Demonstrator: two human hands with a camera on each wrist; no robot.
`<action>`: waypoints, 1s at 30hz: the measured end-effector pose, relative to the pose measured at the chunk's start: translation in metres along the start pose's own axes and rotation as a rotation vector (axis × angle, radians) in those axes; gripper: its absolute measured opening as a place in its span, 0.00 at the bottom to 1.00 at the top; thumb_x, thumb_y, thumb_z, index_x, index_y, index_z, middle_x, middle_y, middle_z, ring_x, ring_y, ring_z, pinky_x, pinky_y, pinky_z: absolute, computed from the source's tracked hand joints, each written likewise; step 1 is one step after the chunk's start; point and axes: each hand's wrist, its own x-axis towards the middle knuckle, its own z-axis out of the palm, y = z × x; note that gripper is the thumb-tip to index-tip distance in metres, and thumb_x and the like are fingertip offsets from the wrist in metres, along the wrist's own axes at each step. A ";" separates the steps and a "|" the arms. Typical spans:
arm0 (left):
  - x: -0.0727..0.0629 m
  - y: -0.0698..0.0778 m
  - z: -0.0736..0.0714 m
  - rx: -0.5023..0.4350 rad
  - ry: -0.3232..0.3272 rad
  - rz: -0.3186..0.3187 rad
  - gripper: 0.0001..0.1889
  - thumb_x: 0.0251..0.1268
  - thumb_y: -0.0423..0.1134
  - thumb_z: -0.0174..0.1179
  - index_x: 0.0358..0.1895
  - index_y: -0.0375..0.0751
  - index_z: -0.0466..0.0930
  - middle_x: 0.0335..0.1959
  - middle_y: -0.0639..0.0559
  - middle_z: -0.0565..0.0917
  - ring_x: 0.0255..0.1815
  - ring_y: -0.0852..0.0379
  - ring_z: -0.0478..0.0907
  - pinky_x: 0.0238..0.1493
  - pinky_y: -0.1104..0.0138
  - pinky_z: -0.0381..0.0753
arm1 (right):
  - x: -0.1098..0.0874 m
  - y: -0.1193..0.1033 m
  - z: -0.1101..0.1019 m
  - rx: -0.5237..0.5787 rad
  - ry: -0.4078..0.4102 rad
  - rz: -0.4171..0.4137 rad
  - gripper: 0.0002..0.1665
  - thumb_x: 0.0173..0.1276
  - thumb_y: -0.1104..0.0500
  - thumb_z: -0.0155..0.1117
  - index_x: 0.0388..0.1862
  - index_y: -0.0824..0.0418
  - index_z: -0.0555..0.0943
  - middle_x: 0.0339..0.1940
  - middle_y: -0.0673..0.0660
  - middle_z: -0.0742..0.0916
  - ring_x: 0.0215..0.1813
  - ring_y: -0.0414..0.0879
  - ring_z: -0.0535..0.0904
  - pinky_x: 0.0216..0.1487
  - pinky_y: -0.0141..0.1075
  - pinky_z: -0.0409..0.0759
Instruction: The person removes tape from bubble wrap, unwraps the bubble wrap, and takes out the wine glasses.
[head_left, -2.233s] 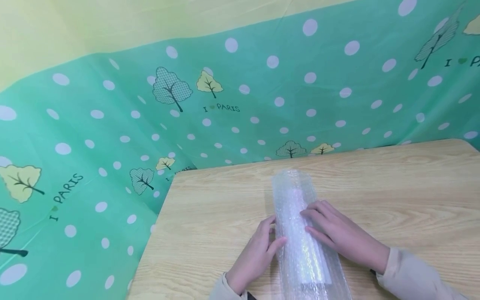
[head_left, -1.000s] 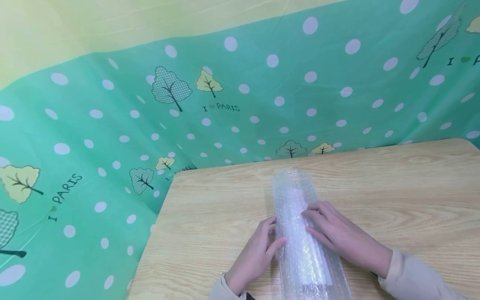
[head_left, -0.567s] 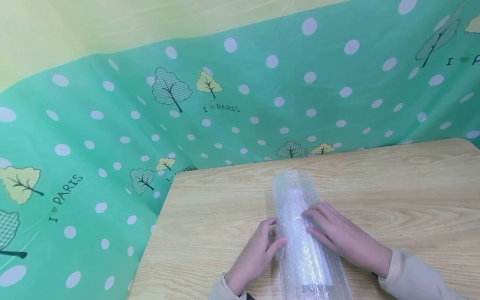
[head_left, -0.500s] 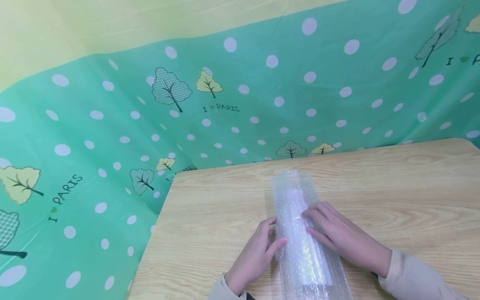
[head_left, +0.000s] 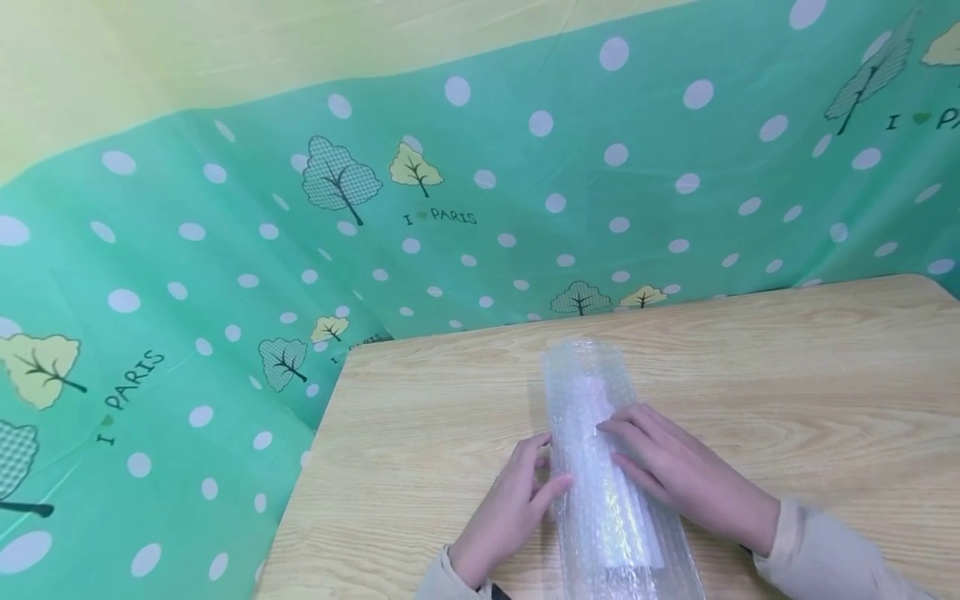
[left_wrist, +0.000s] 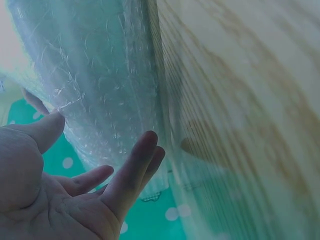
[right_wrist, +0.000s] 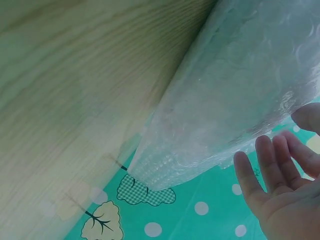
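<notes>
A long bundle of clear bubble wrap (head_left: 600, 492) lies lengthwise on the wooden table, running past the bottom edge of the head view. Something pale shows through the layers; its kind cannot be made out. At the bundle's left side is my left hand (head_left: 513, 500), thumb on top and fingers along the side. My right hand (head_left: 678, 467) rests from the right, its fingertips on the upper surface. In the left wrist view, the thumb meets the bubble wrap (left_wrist: 100, 75) and the fingers are extended. The right wrist view has extended fingers beside the bubble wrap (right_wrist: 225, 100).
The light wooden table (head_left: 787, 383) extends to both sides of the bundle. Behind it and to the left hangs a green curtain (head_left: 495, 217) with white dots and printed trees. Pale sleeves cover both forearms.
</notes>
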 end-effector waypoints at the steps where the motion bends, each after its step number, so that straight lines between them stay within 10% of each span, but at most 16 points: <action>1: 0.000 0.000 0.000 -0.003 -0.001 0.002 0.38 0.71 0.65 0.48 0.77 0.51 0.54 0.64 0.47 0.74 0.46 0.60 0.81 0.43 0.71 0.84 | 0.000 0.000 0.000 0.003 0.002 0.001 0.21 0.69 0.60 0.63 0.60 0.60 0.77 0.55 0.49 0.79 0.55 0.41 0.76 0.52 0.37 0.83; 16: -0.003 0.008 -0.004 0.166 0.097 0.206 0.30 0.76 0.56 0.48 0.76 0.54 0.59 0.79 0.47 0.55 0.71 0.44 0.68 0.66 0.50 0.75 | -0.001 -0.001 0.000 0.030 -0.011 -0.032 0.15 0.78 0.56 0.49 0.56 0.58 0.79 0.55 0.48 0.79 0.57 0.39 0.74 0.58 0.28 0.76; 30: -0.009 0.035 0.013 0.267 0.154 0.190 0.37 0.72 0.66 0.47 0.76 0.50 0.58 0.80 0.44 0.52 0.78 0.43 0.57 0.67 0.41 0.71 | -0.001 -0.001 0.004 0.061 0.012 -0.065 0.25 0.83 0.50 0.34 0.56 0.58 0.79 0.54 0.49 0.78 0.56 0.41 0.73 0.62 0.22 0.68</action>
